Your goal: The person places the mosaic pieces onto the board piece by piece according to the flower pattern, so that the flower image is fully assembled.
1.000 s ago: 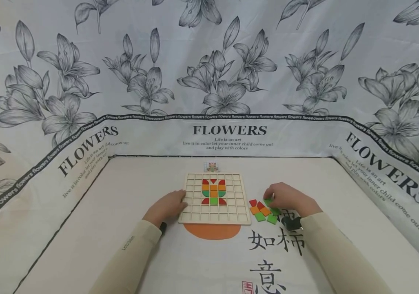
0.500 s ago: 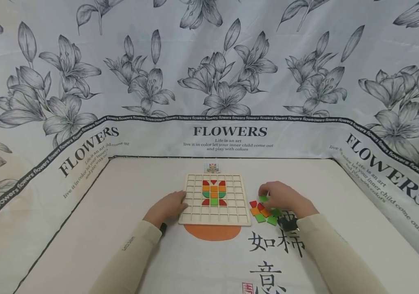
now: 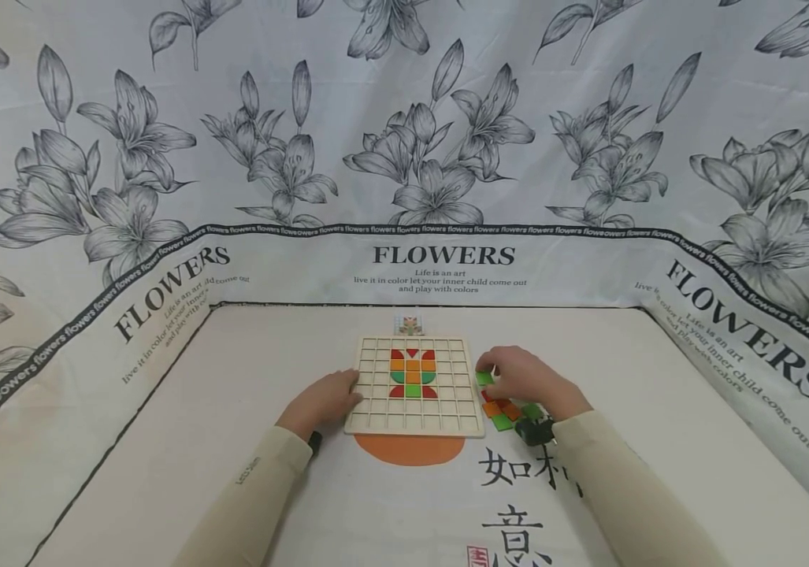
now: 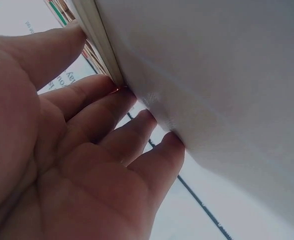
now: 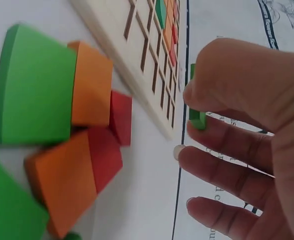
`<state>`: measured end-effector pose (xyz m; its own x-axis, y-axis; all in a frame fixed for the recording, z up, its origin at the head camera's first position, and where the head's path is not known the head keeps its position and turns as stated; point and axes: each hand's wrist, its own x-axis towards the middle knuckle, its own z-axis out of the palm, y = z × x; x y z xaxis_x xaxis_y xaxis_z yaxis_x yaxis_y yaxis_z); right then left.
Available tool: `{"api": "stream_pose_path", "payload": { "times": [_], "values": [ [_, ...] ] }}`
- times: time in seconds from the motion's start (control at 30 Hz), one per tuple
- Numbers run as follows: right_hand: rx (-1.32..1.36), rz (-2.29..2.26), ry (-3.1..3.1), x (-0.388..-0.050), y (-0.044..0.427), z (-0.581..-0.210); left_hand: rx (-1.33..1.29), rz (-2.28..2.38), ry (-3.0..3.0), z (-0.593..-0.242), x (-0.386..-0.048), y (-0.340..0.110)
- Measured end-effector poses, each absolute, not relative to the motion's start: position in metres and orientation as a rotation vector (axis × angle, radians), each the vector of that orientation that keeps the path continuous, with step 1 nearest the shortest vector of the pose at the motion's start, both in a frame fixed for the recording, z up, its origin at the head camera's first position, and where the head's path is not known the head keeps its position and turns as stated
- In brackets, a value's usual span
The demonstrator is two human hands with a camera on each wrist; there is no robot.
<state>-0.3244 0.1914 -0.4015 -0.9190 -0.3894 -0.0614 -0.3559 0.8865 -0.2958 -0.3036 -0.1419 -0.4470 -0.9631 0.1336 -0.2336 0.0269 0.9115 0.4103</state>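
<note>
A square wooden grid board (image 3: 439,422) lies on the table, with red, orange and green tiles (image 3: 413,378) set into its middle columns. My left hand (image 3: 322,402) rests against its left edge. In the left wrist view, the thumb and fingertips (image 4: 167,142) touch along the board's side and the table. Just off the board's right edge, my right hand (image 3: 530,379) pinches a green tile (image 3: 484,379) between thumb and index finger. The right wrist view shows that tile (image 5: 198,119) nearly edge-on, its other fingers spread loosely below.
Beneath the right hand lies a loose pile of tiles, among them an orange tile (image 5: 93,90), a red tile (image 5: 122,117) and a green tile (image 5: 37,90). A small pattern card (image 3: 410,324) stands behind the board. Flower-printed cloth (image 3: 439,173) surrounds the table.
My right hand has lifted the green tile from the pile and moved left with it, up to the board's right edge. The left hand and board stay in place.
</note>
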Motion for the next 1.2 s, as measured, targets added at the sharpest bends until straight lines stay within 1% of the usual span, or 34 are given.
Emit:
{"api": "stream_pose_path", "payload": {
  "times": [0.2, 0.4, 0.63, 1.2],
  "values": [
    [-0.624, -0.471, 2.945, -0.325, 0.178, -0.403, 0.125, 0.609, 2.817, -0.446, -0.304, -0.142],
    [-0.584, -0.547, 2.891, -0.324, 0.166, -0.407, 0.133, 0.604, 2.815, -0.446, -0.304, -0.142],
    [-0.612, -0.597, 2.832, -0.321, 0.154, -0.410, 0.143, 0.600, 2.819, -0.445, -0.303, -0.142],
    [-0.641, -0.590, 2.794, -0.322, 0.145, -0.420, 0.135, 0.609, 2.820, -0.445, -0.302, -0.143]
  ]
}}
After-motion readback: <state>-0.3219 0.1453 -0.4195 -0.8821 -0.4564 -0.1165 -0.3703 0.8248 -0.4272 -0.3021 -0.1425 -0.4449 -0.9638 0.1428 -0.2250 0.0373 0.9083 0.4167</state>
